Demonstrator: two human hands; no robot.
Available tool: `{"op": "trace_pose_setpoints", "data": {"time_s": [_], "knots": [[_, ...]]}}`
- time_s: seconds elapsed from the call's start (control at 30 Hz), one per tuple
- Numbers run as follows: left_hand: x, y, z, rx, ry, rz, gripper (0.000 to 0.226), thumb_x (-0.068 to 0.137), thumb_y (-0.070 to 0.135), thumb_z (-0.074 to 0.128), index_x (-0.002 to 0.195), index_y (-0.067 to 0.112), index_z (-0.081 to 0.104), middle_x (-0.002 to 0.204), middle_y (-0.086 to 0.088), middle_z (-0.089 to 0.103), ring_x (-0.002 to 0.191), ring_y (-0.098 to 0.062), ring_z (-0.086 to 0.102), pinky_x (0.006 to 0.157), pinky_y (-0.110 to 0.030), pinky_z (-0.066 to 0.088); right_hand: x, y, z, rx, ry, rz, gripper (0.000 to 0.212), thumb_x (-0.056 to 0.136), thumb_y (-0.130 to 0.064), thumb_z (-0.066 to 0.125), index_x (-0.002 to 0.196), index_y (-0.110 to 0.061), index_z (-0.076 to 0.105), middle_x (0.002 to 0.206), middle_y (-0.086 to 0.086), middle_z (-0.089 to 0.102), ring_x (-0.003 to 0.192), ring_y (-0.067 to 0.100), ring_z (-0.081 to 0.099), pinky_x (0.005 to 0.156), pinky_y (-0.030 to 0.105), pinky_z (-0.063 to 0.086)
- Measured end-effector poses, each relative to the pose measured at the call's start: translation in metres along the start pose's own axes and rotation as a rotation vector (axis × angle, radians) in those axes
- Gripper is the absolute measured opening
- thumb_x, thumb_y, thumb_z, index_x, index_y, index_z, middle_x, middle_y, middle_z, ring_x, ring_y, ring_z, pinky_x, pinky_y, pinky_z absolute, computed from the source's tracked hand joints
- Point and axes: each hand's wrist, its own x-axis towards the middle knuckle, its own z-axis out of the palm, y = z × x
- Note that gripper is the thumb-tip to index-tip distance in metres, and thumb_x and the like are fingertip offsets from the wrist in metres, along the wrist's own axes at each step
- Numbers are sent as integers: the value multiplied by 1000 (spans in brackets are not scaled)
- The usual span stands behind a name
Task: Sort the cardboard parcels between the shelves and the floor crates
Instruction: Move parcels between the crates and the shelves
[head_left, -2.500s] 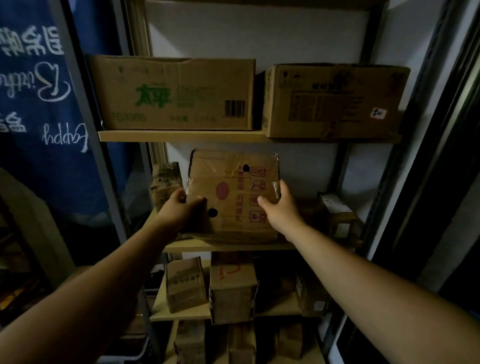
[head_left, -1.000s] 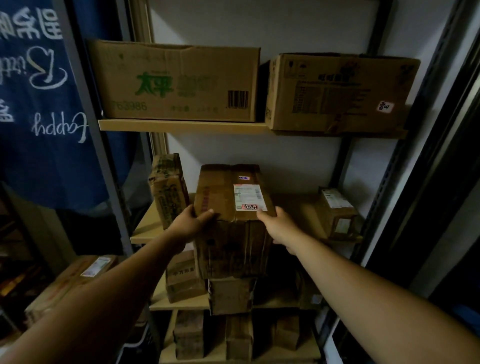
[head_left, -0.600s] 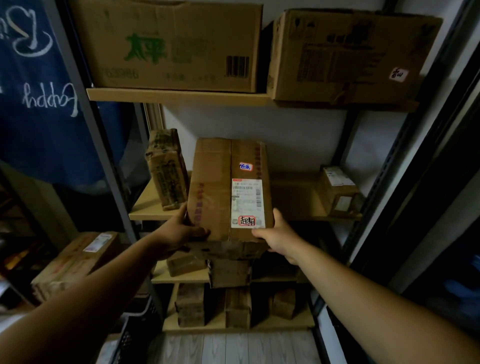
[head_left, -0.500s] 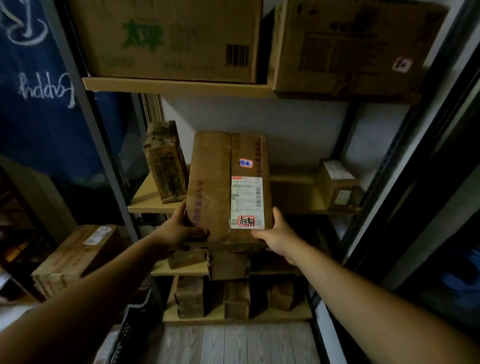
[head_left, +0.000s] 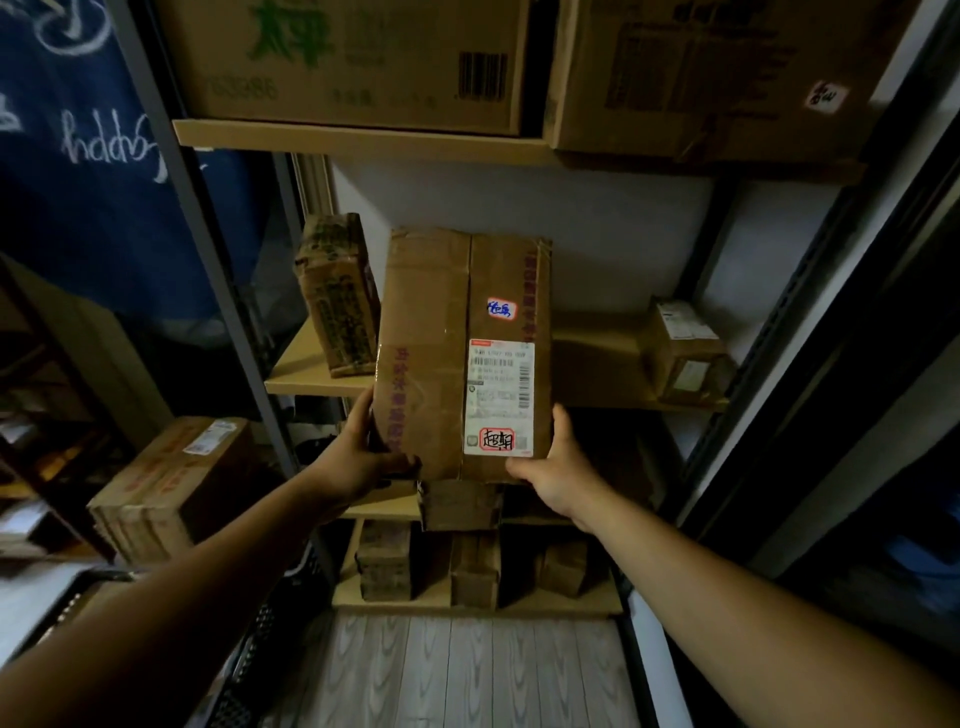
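A long brown cardboard parcel (head_left: 441, 353) with a white shipping label facing me is held in the air in front of the middle shelf (head_left: 306, 376). My left hand (head_left: 358, 452) grips its lower left corner and my right hand (head_left: 556, 467) grips its lower right corner. On the middle shelf a small taped parcel (head_left: 337, 296) stands upright at the left and another small parcel (head_left: 680, 353) sits at the right. A dark floor crate (head_left: 260, 660) shows at the lower left, partly behind my left arm.
Two large boxes (head_left: 353, 57) (head_left: 711, 78) fill the top shelf. Several small parcels (head_left: 384, 564) stand on the lower shelves. A larger box (head_left: 171, 483) lies at the left beyond the metal upright (head_left: 208, 228). Grey plank floor (head_left: 457, 675) lies below.
The parcel has been pulled off the middle shelf toward me and tipped so its labelled face shows. My view has dropped, bringing the floor and crate into sight.
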Motion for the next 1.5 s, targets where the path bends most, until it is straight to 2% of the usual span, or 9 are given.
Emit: {"op": "trace_pose_setpoints", "data": {"time_s": [0.3, 0.43, 0.53, 0.77, 0.97, 1.13, 1.3, 1.43, 1.5], "knots": [[-47, -11, 13, 28, 109, 81, 101, 77, -13, 66, 147, 34, 9, 121, 5, 47, 102, -14, 58, 63, -22, 56, -23, 15, -1, 49, -88, -74, 89, 88, 2, 60, 152, -22, 3, 147, 3, 39, 133, 18, 37, 103, 30, 32], [-73, -18, 9, 17, 117, 84, 102, 76, -10, 67, 140, 44, 10, 119, 11, 46, 106, -12, 54, 66, -24, 57, -44, 18, 8, 66, -100, -92, 89, 87, 3, 61, 151, -22, 5, 146, 3, 40, 124, 10, 40, 99, 27, 34], [-92, -20, -2, 17, 121, 76, 103, 76, -9, 67, 143, 44, 9, 118, 11, 47, 103, -14, 55, 64, -25, 58, -63, 15, 21, 64, -101, -79, 91, 88, 1, 61, 152, -22, 0, 149, 2, 35, 135, 17, 36, 104, 31, 32], [-169, -34, -83, 31, 160, 80, 99, 73, -10, 70, 142, 40, 20, 125, -1, 51, 116, -25, 55, 89, -51, 52, -116, -2, 109, 55, -108, -80, 95, 87, -5, 65, 153, -25, 0, 148, 0, 36, 136, 19, 35, 107, 35, 32], [-249, -44, -162, 13, 225, 57, 102, 75, -15, 66, 146, 37, 14, 122, 0, 50, 109, -23, 56, 65, -29, 58, -154, -21, 205, 77, -186, -88, 99, 83, -3, 67, 153, -25, 0, 145, 1, 42, 132, 20, 41, 109, 37, 36], [-295, -46, -225, 8, 315, 13, 99, 75, -14, 67, 146, 33, 17, 130, -14, 49, 110, -31, 56, 57, -24, 55, -166, -50, 272, 63, -285, -116, 95, 84, -3, 68, 153, -24, 6, 140, -1, 46, 128, 18, 44, 103, 32, 39], [-312, -46, -276, 3, 375, -9, 101, 68, -6, 73, 142, 38, 20, 120, -8, 55, 104, -31, 62, 77, -56, 56, -151, -71, 328, 52, -348, -146, 95, 81, -5, 71, 151, -27, 11, 138, 0, 49, 126, 21, 48, 104, 41, 43], [-298, -46, -311, -8, 409, -33, 91, 80, -17, 58, 143, 33, 18, 111, -4, 56, 92, -18, 62, 55, -24, 57, -122, -90, 363, 59, -414, -162, 91, 85, -1, 65, 152, -23, 7, 139, 0, 47, 122, 14, 46, 92, 23, 40], [-286, -44, -326, -3, 426, -40, 86, 81, -16, 58, 139, 36, 20, 107, -2, 56, 86, -15, 61, 51, -19, 53, -105, -99, 376, 68, -428, -186, 86, 86, 0, 64, 151, -20, 11, 139, 0, 47, 114, 10, 47, 80, 12, 42]]}}
